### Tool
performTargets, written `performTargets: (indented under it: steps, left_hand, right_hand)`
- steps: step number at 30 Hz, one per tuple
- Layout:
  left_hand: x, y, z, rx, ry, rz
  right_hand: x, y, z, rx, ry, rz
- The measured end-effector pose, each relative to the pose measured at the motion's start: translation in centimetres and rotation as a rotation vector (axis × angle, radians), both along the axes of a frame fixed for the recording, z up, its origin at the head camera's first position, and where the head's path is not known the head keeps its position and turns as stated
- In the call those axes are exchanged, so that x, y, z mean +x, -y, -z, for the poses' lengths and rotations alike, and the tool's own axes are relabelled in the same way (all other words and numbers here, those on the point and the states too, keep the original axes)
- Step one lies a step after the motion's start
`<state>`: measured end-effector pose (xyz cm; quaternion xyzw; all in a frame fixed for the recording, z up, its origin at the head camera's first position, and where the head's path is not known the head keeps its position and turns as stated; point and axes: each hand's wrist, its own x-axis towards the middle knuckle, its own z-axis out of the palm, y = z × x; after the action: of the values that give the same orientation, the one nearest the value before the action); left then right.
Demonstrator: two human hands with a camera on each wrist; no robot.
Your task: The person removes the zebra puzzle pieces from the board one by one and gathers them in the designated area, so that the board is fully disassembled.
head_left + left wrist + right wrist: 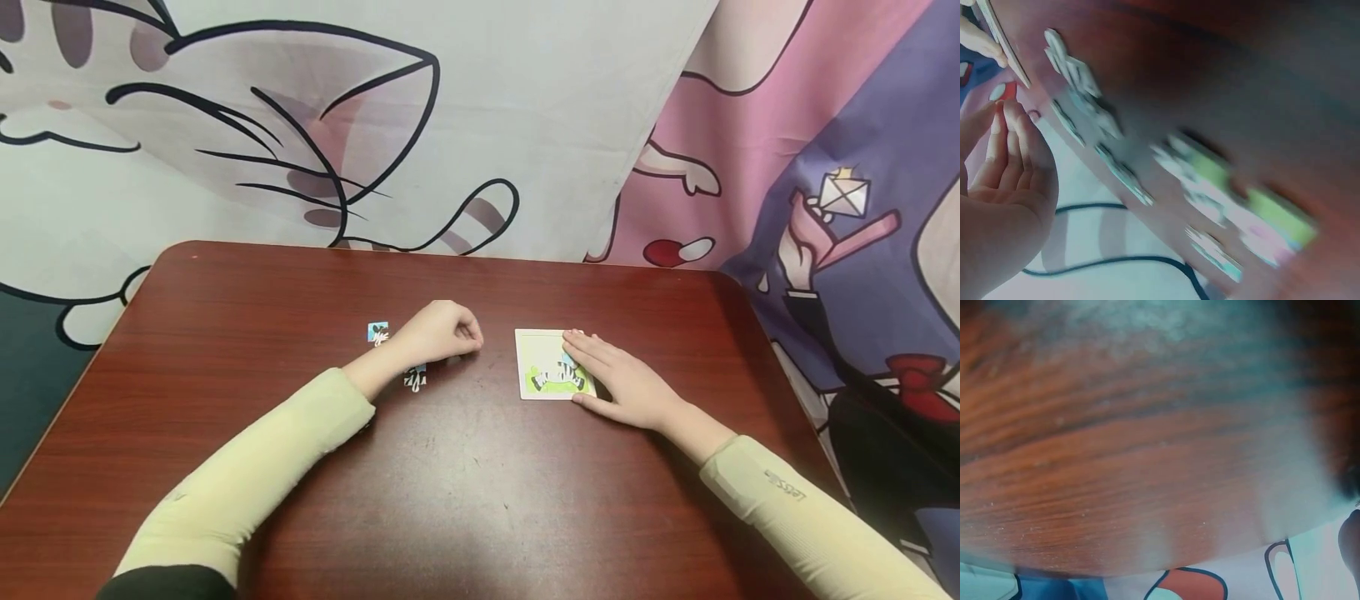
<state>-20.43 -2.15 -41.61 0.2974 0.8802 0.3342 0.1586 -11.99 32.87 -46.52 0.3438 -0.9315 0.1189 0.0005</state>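
Observation:
My left hand (438, 331) (1013, 181) is just left of the board, fingers curled and fingertips meeting the thumb; no piece shows between them. A flat white-edged puzzle board (528, 364) has zebra legs on green grass fitted in it. On its right side my right hand (630, 385) lies with fingers extended, fingertips over the upper right part, thumb at the lower edge. They partly cover a light blue patch. Loose zebra pieces lie beside my left forearm, one blue-cornered (378, 333), one striped (416, 378).
The left wrist view, blurred, shows several loose pieces on the brown table (465, 483), among them a green-and-pink one (1229, 200). My left forearm hides part of that area in the head view. A cartoon-printed cloth (562, 125) hangs behind the table's far edge.

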Motion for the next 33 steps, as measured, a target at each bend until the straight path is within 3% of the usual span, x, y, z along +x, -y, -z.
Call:
performTargets:
  steps: [14,26,33]
  left_hand:
    - [0.3,-5.8,0.4,-0.035,-0.084,0.087]
    - [0.2,-8.6,0.0,0.015,-0.033,0.083]
    - [-0.3,-9.9,0.4,0.01,-0.018,0.092]
  right_hand:
    - [0.0,0.0,-0.2,-0.027,-0.002,0.041]
    - [-0.2,0.2,-0.5,-0.038,0.005,0.079]
    - [-0.4,0.4,-0.7,-0.019,0.032,0.114]
